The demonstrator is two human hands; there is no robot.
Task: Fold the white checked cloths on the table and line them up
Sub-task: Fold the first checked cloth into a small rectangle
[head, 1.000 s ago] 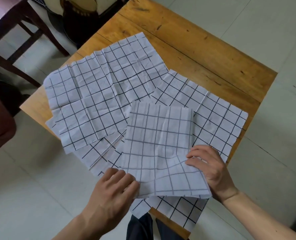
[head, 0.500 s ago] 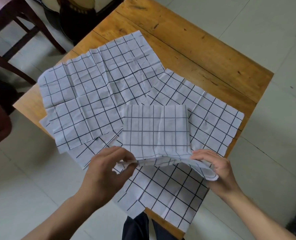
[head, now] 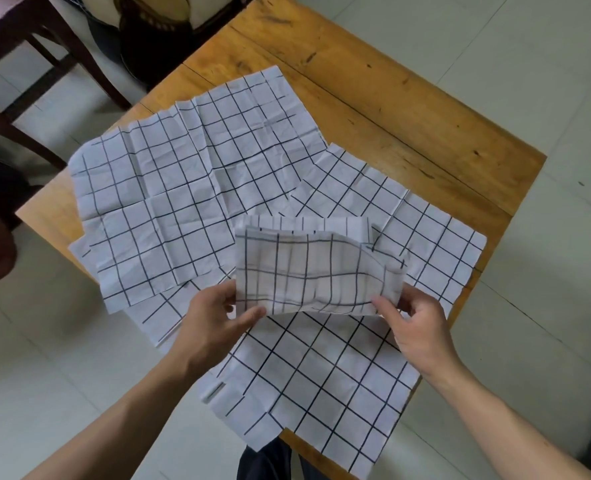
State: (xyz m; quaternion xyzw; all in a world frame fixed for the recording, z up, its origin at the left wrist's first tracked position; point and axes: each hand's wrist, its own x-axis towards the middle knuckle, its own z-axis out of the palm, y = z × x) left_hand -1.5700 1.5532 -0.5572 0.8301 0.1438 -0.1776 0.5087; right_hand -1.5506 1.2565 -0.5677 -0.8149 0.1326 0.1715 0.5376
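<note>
Several white cloths with a black check lie overlapping on a wooden table (head: 408,109). A half-folded cloth (head: 308,268) is lifted in the middle, its near edge raised and curling toward the far edge. My left hand (head: 214,323) pinches its near left corner. My right hand (head: 415,327) pinches its near right corner. Beneath it a flat cloth (head: 321,375) hangs over the table's near edge. A large creased cloth (head: 190,188) covers the left side, and another (head: 425,237) lies at the right.
Bare wood runs along the table's far and right side. A dark wooden chair (head: 45,74) stands beyond the table at the far left, with a dark round object (head: 155,36) on the floor beside it. Pale floor tiles (head: 546,46) surround the table.
Both hands gripped the near corners of the half-folded cloth, lifted its near edge off the table and carried it away from me, uncovering the flat cloth beneath.
</note>
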